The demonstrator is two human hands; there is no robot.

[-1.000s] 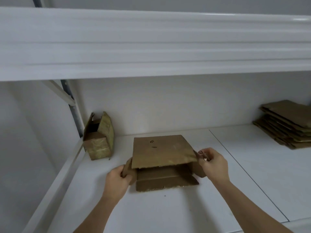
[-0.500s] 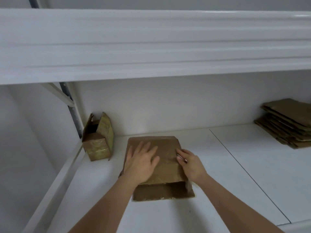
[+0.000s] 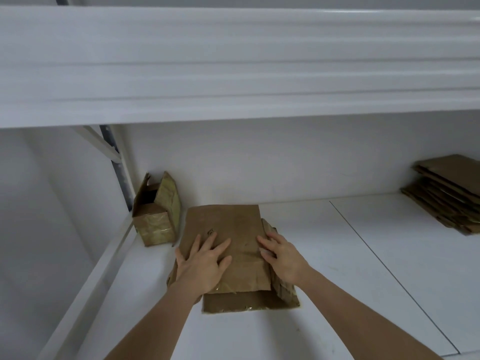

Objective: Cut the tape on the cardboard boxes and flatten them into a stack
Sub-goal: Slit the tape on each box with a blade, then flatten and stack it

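A brown cardboard box (image 3: 233,224) lies pressed flat on the white shelf (image 3: 350,268), with a lower flap sticking out toward me. My left hand (image 3: 202,263) rests on its near left part, palm down and fingers spread. My right hand (image 3: 283,255) presses with straight fingers on the right edge, over a crumpled side flap. At the back left stands a small box (image 3: 155,216) that is not flattened, with shiny tape on its front and its top flaps up. A stack of flattened boxes (image 3: 446,193) lies at the far right of the shelf.
An upper white shelf (image 3: 233,61) hangs low over the work area. A metal upright with a slanted brace (image 3: 114,162) stands at the back left, next to the small box. A seam (image 3: 376,258) runs across the shelf board between my hands and the stack.
One second ago both hands held the half-open box by its sides. They then pushed its top panel down, and the box now lies flatter under both palms, slightly turned.
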